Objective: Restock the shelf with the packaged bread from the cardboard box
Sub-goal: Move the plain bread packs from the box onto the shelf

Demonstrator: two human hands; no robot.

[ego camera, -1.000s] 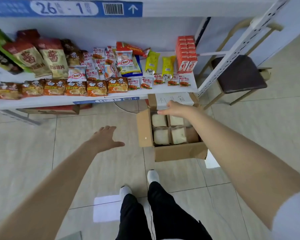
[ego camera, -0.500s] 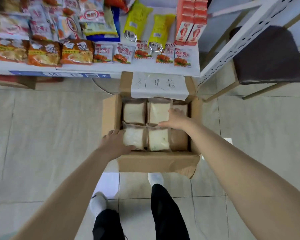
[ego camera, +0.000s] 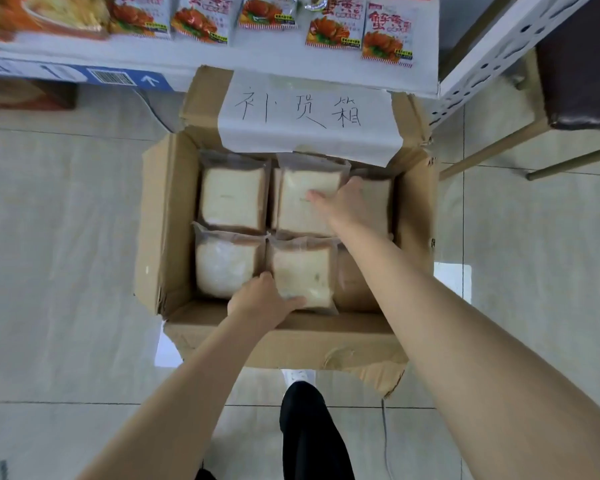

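Reaching into the cardboard box [ego camera: 163, 216] on the floor beside the shelf [ego camera: 222, 60], the left hand [ego camera: 262, 301] pinches the near-middle bread packet [ego camera: 302, 268] at its near edge. The right hand [ego camera: 349, 204] clasps the far-middle bread packet [ego camera: 305, 209], thumb on top, fingers hidden at its right side.

Bread packs [ego camera: 229, 199] lie in box [ego camera: 167, 209], before the shelf [ego camera: 257, 62].

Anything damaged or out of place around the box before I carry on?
The cardboard box is battered: its near flap is torn and crumpled at its right corner. The bread packs inside look intact.
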